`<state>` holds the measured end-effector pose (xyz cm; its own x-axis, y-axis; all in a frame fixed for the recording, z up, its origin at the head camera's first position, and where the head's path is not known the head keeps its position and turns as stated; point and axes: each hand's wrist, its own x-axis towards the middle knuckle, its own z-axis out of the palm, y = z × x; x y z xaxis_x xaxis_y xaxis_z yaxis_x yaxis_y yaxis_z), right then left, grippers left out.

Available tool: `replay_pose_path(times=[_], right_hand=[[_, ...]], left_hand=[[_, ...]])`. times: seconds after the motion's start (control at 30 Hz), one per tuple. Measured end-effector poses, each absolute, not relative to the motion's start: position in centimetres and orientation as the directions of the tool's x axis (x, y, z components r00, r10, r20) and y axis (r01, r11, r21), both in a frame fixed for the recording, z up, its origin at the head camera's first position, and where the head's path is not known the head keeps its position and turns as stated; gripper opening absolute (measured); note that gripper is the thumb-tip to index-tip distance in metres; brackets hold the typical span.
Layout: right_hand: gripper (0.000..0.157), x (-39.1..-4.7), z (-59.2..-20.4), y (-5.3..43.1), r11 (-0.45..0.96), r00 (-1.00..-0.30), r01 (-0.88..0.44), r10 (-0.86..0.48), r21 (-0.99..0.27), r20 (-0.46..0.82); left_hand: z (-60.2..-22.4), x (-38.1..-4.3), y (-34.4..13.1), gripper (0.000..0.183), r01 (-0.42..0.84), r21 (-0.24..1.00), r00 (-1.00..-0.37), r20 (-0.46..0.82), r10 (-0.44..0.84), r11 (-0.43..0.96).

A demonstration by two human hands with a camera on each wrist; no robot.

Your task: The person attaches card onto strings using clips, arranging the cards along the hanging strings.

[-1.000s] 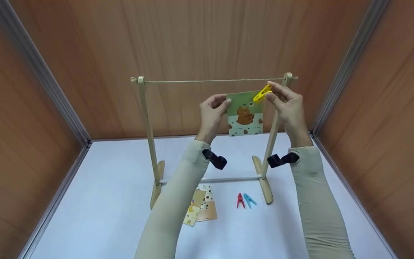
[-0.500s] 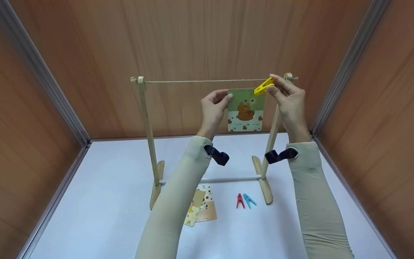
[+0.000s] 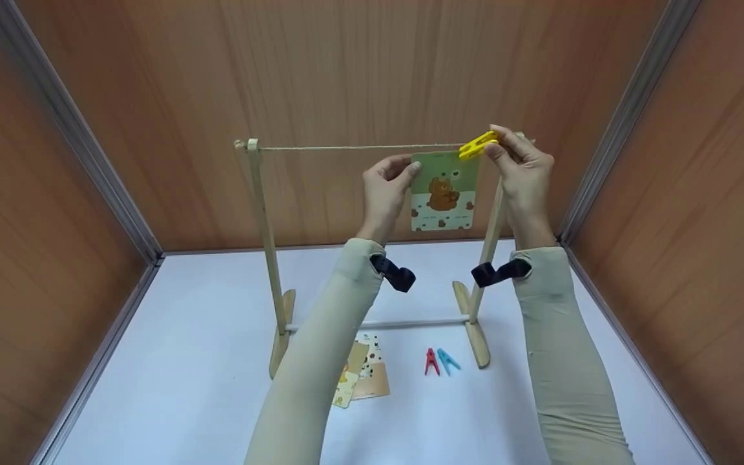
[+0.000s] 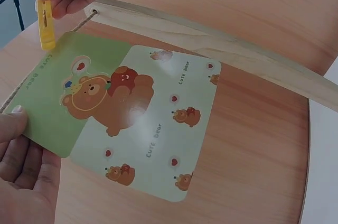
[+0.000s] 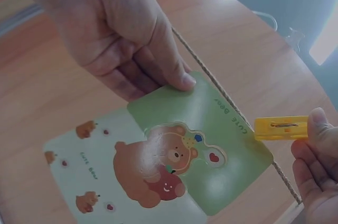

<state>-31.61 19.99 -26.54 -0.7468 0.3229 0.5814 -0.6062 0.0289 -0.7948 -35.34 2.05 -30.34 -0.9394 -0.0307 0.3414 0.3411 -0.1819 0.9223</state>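
My left hand (image 3: 385, 197) pinches the left edge of a green and white bear card (image 3: 443, 194) between thumb and fingers. The card hangs upright with its top edge right at the twine (image 3: 359, 148). In the right hand (image 3: 524, 181), thumb and fingers pinch a yellow clothespin (image 3: 477, 146) by its handles. The clothespin's tip overlaps the card's top right corner in the head view. The right wrist view shows the twine running along the card's top edge, with the yellow clothespin (image 5: 280, 128) at that edge.
A wooden stand (image 3: 266, 232) holds the twine between two posts. Below it on the white table (image 3: 204, 361) lie a red clothespin (image 3: 432, 361), a blue clothespin (image 3: 447, 361) and patterned cards (image 3: 372, 381), partly hidden by the left sleeve. Wood-grain walls (image 3: 372, 71) surround the table.
Both hands have risen, bringing the bear card and the yellow clothespin up from below the twine to its height. The card has straightened, and the clothespin has shifted slightly right.
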Motion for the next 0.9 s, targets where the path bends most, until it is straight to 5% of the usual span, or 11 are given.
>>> replay_pose_path(times=[0.9], right_hand=[[0.029, -32.3, -25.2, 19.2, 0.134, -0.718, -0.595, 0.355, -0.792, 0.599]], left_hand=[[-29.9, -35.6, 2.4, 0.023, 0.369, 0.910, -0.928, 0.372, -0.020, -0.187]])
